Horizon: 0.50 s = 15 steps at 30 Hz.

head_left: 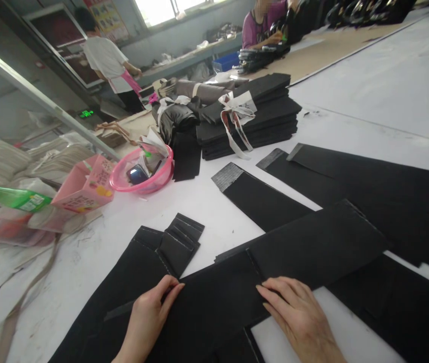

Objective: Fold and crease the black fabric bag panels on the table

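My left hand [154, 312] pinches the upper left edge of a black panel [214, 297] near the bottom middle, thumb and forefinger together. Around the seam at that panel's right end, my right hand [297, 312] has its fingers pressed together on the black material. Another long black panel [312, 242] extends from there to the upper right. Beside my left hand lie a dark panel [123, 272] and a small layered black piece [180, 239]. A black strip with a grey end [228, 176] rests further back.
A tied stack of black sheets [274, 116] stands at the back, near a pink basin [142, 186] and a pink box [85, 186]. A green bottle [17, 197] lies left. Two people [110, 60] [255, 27] are in the background.
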Each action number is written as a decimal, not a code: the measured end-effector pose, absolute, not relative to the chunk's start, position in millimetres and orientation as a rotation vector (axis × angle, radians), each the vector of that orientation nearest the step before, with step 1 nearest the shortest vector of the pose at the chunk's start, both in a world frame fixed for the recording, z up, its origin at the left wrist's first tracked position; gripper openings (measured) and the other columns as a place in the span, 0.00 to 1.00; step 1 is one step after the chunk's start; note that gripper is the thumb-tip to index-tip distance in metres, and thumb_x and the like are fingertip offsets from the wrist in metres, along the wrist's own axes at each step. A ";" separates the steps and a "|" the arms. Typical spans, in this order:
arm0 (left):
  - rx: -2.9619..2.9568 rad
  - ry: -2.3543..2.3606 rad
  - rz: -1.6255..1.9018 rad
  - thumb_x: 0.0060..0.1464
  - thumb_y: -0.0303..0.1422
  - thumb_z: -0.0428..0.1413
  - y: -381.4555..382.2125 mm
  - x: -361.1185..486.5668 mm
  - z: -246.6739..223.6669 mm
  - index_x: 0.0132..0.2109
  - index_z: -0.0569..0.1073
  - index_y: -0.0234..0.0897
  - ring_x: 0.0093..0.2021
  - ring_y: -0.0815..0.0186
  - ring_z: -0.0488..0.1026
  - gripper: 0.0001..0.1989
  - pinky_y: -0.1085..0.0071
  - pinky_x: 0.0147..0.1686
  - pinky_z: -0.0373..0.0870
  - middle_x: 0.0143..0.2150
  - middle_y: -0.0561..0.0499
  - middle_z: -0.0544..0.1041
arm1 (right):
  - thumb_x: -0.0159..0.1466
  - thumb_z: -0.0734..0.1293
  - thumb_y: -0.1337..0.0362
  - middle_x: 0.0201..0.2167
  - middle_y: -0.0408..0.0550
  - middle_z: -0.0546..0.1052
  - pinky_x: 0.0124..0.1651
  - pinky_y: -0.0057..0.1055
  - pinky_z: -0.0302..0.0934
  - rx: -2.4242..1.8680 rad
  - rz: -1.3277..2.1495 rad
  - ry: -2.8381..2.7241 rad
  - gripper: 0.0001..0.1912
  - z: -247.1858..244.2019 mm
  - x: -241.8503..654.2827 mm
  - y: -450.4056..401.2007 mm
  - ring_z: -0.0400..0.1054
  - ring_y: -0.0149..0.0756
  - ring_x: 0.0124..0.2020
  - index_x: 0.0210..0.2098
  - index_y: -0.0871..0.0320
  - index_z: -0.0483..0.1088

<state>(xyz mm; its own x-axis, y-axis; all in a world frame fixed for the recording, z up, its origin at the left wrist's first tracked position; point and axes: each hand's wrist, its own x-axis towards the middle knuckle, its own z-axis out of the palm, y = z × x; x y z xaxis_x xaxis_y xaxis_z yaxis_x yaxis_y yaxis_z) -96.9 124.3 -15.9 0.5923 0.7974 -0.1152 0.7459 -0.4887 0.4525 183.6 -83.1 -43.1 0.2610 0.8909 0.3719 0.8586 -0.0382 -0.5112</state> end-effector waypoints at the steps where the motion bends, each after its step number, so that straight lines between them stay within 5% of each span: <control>1: 2.337 1.216 0.125 0.62 0.45 0.51 127.1 -96.2 -17.2 0.37 0.70 0.42 0.27 0.70 0.72 0.12 0.77 0.30 0.65 0.29 0.58 0.75 | 0.68 0.64 0.67 0.45 0.41 0.76 0.52 0.34 0.58 -1.877 0.066 -1.585 0.12 -43.2 183.7 -83.4 0.66 0.37 0.47 0.49 0.49 0.73; 10: 2.451 1.157 0.124 0.61 0.45 0.53 132.7 -91.8 -16.2 0.37 0.70 0.42 0.23 0.71 0.71 0.12 0.77 0.28 0.65 0.28 0.59 0.75 | 0.68 0.63 0.69 0.40 0.45 0.76 0.50 0.35 0.61 -1.847 0.013 -1.531 0.10 -31.6 181.5 -77.4 0.67 0.37 0.45 0.45 0.54 0.74; 15: 2.501 1.112 0.116 0.61 0.43 0.53 129.8 -93.8 -16.2 0.38 0.71 0.44 0.28 0.68 0.76 0.10 0.77 0.30 0.69 0.31 0.58 0.77 | 0.70 0.61 0.67 0.50 0.45 0.75 0.57 0.38 0.58 -1.915 -0.068 -1.583 0.15 -23.8 182.4 -50.6 0.65 0.39 0.54 0.54 0.55 0.70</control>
